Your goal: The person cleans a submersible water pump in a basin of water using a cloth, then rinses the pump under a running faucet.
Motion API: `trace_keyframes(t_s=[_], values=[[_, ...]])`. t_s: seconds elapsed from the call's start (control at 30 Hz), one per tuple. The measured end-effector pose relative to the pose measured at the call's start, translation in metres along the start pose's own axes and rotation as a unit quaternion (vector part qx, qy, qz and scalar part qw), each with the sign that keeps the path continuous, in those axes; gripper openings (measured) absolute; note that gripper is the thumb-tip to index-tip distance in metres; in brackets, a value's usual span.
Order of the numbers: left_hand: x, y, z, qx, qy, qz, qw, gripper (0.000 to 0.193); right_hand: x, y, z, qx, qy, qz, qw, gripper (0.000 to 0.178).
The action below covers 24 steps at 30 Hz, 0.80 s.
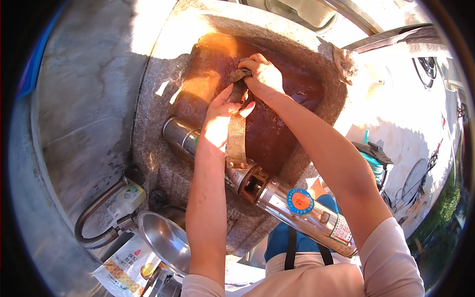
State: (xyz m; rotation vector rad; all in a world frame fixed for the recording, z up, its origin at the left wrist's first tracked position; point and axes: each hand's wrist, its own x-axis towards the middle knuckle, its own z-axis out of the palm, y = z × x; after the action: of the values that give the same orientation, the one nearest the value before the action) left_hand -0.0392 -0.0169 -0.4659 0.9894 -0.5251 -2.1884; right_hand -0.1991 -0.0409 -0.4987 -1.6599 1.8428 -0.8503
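Observation:
My left hand (pixel 220 115) is closed round a narrow perforated metal strip (pixel 236 141), with its thumb across the strip. The strip is brownish and hangs down toward me from the hand. My right hand (pixel 265 78) grips a small wet brown rag (pixel 240 74) pressed over the strip's far end, which it partly hides. Both hands are above reddish-brown water (pixel 292 89) in a rough stone basin (pixel 332 101). Below them a long stainless steel cylindrical pump (pixel 283 194) lies slantwise across the near part of the basin, with an opening in its middle section.
At the lower left are a metal bowl (pixel 161 237), a bent metal pipe (pixel 88 218), a clear bottle (pixel 129 198) and a printed packet (pixel 126 262). A teal hose (pixel 373 166) lies to the right. A brown cloth (pixel 345 64) drapes over the basin's far right rim.

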Motion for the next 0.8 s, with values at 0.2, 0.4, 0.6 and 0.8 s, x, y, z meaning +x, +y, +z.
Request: trace_keyframes(t_s=[0.2, 0.4, 0.6, 0.8], values=[[-0.003, 0.005, -0.014, -0.008, -0.019, 0.002, 1.0, 0.069, -0.018, -0.005, 0.005, 0.094, -0.097, -0.155, 0.979, 0.033], [-0.01, 0.001, -0.001, -0.023, 0.01, -0.02, 0.999, 0.067, -0.01, -0.001, 0.003, 0.054, -0.058, -0.003, 0.997, 0.029], [-0.011, -0.003, 0.004, -0.048, 0.002, -0.075, 0.996, 0.071, 0.01, 0.037, -0.001, 0.023, -0.067, 0.064, 0.995, 0.03], [-0.015, -0.004, -0.018, -0.067, 0.038, -0.029, 0.997, 0.064, -0.004, 0.06, -0.001, -0.209, -0.028, 0.074, 0.975, 0.044]])
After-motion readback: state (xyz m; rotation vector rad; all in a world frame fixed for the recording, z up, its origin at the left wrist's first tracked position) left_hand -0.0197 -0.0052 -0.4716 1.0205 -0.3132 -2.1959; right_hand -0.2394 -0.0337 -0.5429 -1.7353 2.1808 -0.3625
